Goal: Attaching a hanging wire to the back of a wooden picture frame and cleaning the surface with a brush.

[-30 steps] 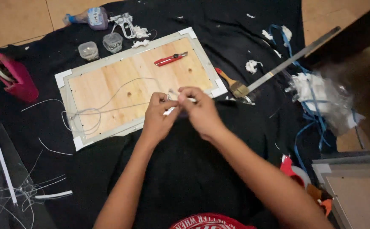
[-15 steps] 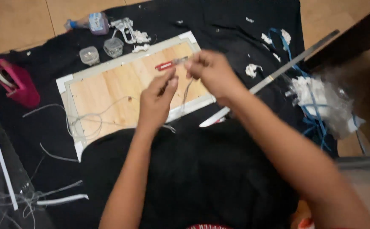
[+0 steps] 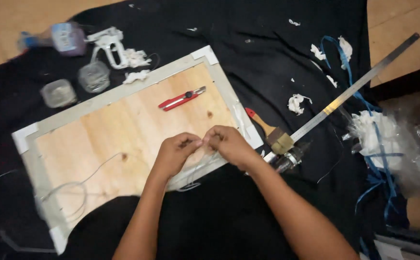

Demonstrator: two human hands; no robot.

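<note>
A plywood panel [image 3: 118, 135] with a pale taped border lies tilted on black cloth. Over its lower right edge my left hand [image 3: 175, 154] and my right hand [image 3: 229, 144] meet, fingertips pinched together on a thin whitish string [image 3: 92, 175]. The string trails left across the wood and loops near the panel's lower left corner. A red utility knife [image 3: 181, 99] rests on the panel above my hands.
A paintbrush [image 3: 270, 132] and a long metal ruler [image 3: 354, 89] lie right of the panel. Two clear tubs [image 3: 75, 84], a white trigger tool [image 3: 109, 43] and a bottle [image 3: 63, 38] sit at upper left. White scraps, blue ribbon and crumpled plastic [image 3: 393, 144] lie at right.
My hands rose toward the red knife half a second ago, then came back down to the panel's lower right edge. The view has shifted closer.
</note>
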